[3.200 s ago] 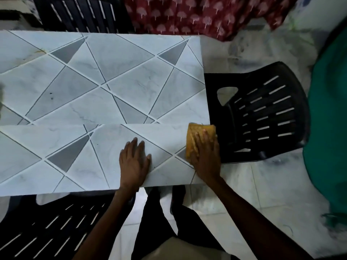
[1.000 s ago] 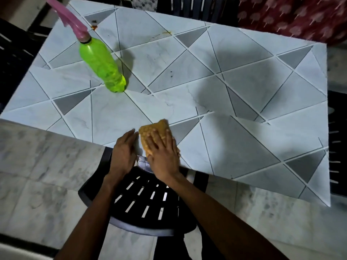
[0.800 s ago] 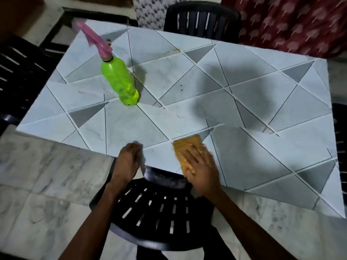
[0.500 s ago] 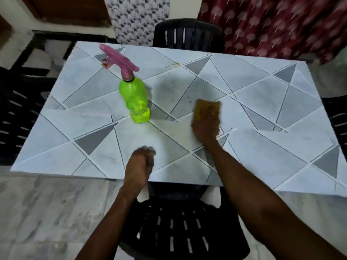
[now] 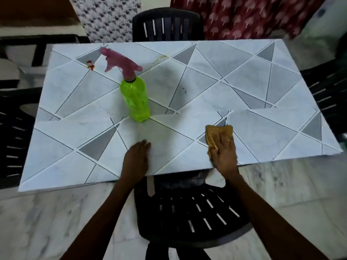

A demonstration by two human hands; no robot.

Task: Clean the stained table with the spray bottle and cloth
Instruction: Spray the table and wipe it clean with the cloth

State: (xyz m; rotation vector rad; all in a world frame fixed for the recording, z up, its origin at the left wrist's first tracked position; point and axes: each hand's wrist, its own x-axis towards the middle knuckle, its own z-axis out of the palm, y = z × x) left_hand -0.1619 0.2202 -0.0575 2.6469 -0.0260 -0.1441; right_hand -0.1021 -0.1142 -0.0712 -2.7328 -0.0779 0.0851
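On table [image 5: 244, 72], cloth [image 5: 216, 132] (under right hand [image 5: 224, 152])

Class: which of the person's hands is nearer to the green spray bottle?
Left. The left hand rests on the table just in front of the spray bottle; the right hand presses the cloth farther off to its right.

The triangle-patterned grey-and-white worktop [image 5: 244, 76] carries a green spray bottle [image 5: 135, 98] standing near its middle, an orange cloth [image 5: 216, 133] near the front edge, and a reddish stain [image 5: 90, 65] far left.
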